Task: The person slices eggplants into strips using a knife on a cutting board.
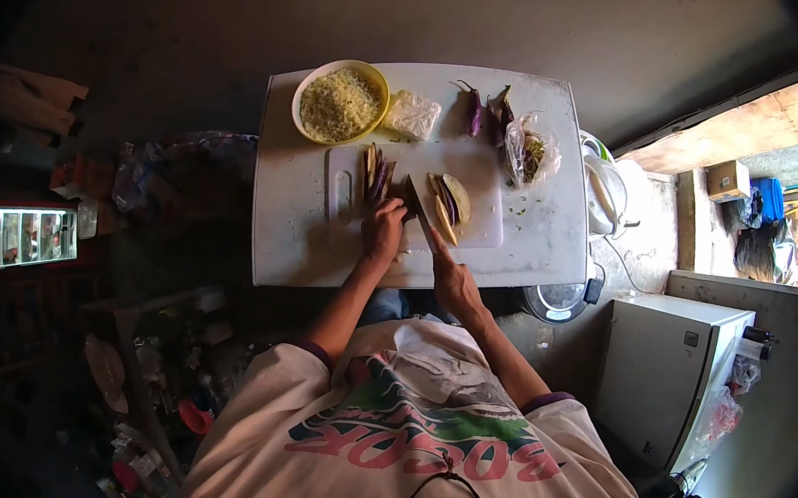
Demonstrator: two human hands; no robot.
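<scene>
Approx. partway thru: cut eggplant pcs [462, 197] lie L & R on white board [483, 224], whole eggplants [474, 116] at table's [539, 239] far side uncut, R hand [457, 290] wrapped round knife [419, 208], L hand [383, 233] curled near blade, grip unclear.

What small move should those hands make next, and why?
Probably another slice: the right hand grips the knife, its blade close beside the left hand, which holds the near end of the eggplant strips on the cutting board.
</scene>
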